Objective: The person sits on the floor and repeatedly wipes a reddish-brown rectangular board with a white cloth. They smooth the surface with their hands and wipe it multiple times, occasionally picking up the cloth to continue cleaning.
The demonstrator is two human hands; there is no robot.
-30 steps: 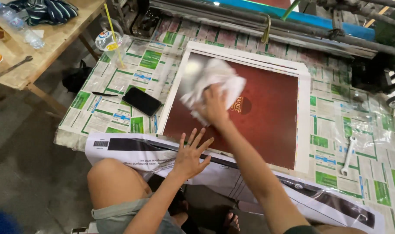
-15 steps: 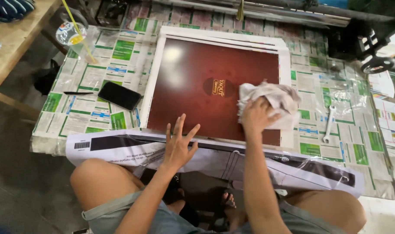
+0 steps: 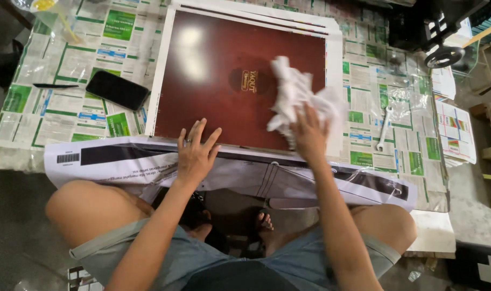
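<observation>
Head view, looking straight down: the right hand (image 3: 309,133) has its fingers curled into a crumpled white cloth (image 3: 296,99), pressing the wad flat against a large dark-red rectangular plate with a white border (image 3: 224,59). The left hand (image 3: 196,151) lies palm down with all five fingers fanned wide, gripping nothing, its fingertips on the plate's near edge and its heel on the printed white paper sheet (image 3: 111,159) that hangs over the table front.

One cloth, bunched and wrinkled, with loose folds sticking up toward the far side and out to the right; it sits on the right half of the plate, spilling a little over the white border. One plate, glossy enough to throw a light patch near its far left corner, with a small gold emblem near the centre, just left of the cloth. Its long axis runs left to right across the person, with the near long edge facing their knees.

Outward from there: one black smartphone (image 3: 118,90) lying face up just left of the plate, one black pen (image 3: 55,85) further left, one silver open-ended wrench (image 3: 384,128) to the right, pointing away from the person. All rest on a table covered in green-and-white newspaper (image 3: 68,48).
</observation>
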